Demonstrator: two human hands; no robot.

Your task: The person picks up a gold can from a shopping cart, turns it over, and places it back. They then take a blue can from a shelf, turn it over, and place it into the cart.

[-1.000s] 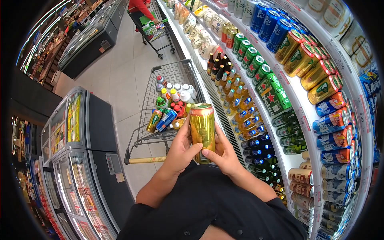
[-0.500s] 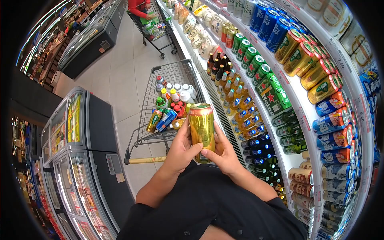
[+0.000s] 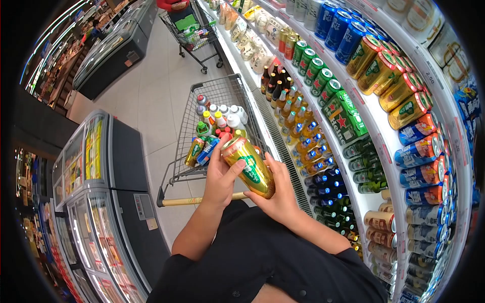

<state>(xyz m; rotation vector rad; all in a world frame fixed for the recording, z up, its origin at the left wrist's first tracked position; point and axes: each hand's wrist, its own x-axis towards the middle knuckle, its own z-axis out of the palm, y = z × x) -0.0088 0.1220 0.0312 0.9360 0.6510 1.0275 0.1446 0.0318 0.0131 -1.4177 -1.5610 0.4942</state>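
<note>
A gold beer can (image 3: pixel 253 174) with a green label and red rim is held tilted in front of me, its top leaning to the left. My left hand (image 3: pixel 222 174) wraps its upper left side, thumb across the front. My right hand (image 3: pixel 278 192) grips the lower right side near the base. Just beyond the can stands a shopping cart (image 3: pixel 174 171) with a yellow handle. In it are several bottles with white, yellow, green and red caps, another gold can (image 3: pixel 195 151) and a blue can (image 3: pixel 207 151), partly hidden by my left hand.
Shelves of beer cans (image 3: pixel 376 58) and bottles (image 3: pixel 303 146) line the right side. Freezer cabinets (image 3: pixel 126 156) stand on the left. Farther up the aisle (image 3: pixel 161 96), a person in red sleeves is behind a second cart (image 3: pixel 192 38).
The can has gone from upright to tilted, and its green label now faces me. My left hand has moved up and left along it. The distant person's hands have drawn back toward the body.
</note>
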